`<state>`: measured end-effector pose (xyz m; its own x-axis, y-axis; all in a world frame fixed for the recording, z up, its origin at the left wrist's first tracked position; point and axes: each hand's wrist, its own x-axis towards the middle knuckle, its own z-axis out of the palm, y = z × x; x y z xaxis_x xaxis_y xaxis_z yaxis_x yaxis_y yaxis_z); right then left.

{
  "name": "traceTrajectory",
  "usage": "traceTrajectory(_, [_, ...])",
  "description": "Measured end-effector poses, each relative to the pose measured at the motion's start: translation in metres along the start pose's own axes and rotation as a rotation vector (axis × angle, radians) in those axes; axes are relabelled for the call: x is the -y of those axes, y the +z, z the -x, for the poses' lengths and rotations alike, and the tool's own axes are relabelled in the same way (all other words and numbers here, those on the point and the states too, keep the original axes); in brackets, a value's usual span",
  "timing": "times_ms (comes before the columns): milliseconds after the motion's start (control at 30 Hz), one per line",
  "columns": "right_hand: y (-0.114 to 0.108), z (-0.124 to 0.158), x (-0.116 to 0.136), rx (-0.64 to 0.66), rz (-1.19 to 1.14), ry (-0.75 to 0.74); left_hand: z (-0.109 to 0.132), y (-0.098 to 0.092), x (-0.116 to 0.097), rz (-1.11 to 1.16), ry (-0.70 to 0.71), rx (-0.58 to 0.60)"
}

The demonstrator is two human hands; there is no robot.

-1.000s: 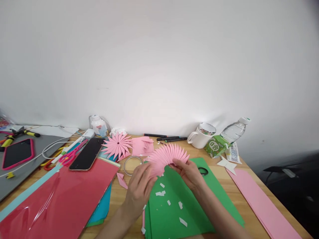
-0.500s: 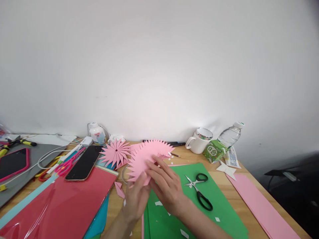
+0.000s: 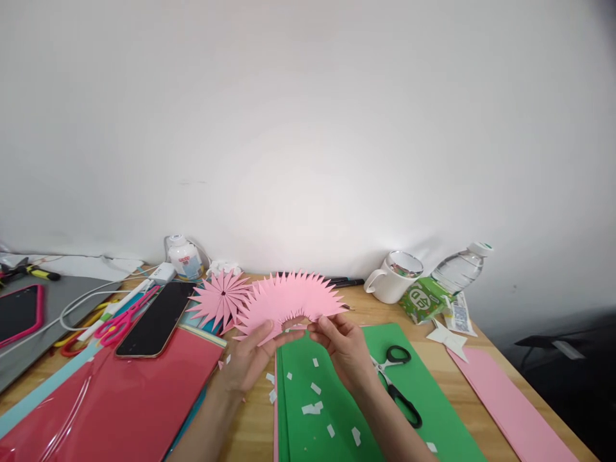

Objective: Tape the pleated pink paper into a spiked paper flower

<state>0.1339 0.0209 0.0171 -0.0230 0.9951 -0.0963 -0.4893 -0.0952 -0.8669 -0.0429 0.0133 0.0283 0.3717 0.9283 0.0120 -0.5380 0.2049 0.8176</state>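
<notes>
Between my two hands is a pink folded-paper fan (image 3: 293,296) with a spiky outer edge, spread in an arc above the table. My left hand (image 3: 253,359) pinches its lower left end, and my right hand (image 3: 341,343) grips the lower right end. Just left of the fan lies a finished-looking pink paper rosette (image 3: 222,293) with a small dark hole at its centre. Below my hands are green paper sheets (image 3: 308,443) scattered with white paper scraps (image 3: 312,408). Black-handled scissors (image 3: 392,378) rest on the green sheets, partly behind my right arm.
On the left are red sheets (image 3: 129,398), a black phone (image 3: 156,321), pink scissors (image 3: 126,319) and a white bottle (image 3: 186,258). A white mug (image 3: 394,279), green box (image 3: 423,300), water bottle (image 3: 462,269), white paper star (image 3: 447,337) and pink strips (image 3: 514,404) stand or lie on the right.
My hands have moved apart, my right hand going right to the fan's other end. The fan now spreads as a wide arc, showing its pleated inner edge.
</notes>
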Motion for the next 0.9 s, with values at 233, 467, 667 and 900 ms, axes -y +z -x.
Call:
traceTrajectory(233, [0.0,-0.01,-0.012,-0.141,0.022,0.112,-0.005,-0.016,0.016,0.027,0.015,-0.01])
traceTrajectory(467, [-0.028,-0.01,0.002,0.424,0.165,0.113,-0.009,-0.029,0.016,0.286,-0.026,-0.108])
traceTrajectory(667, [-0.029,-0.007,0.011,0.501,0.548,0.161,-0.011,-0.02,0.005,0.381,-0.064,-0.149])
traceTrajectory(900, [-0.003,-0.004,-0.011,0.194,-0.161,0.057,-0.024,0.0,0.011,0.224,0.033,-0.24])
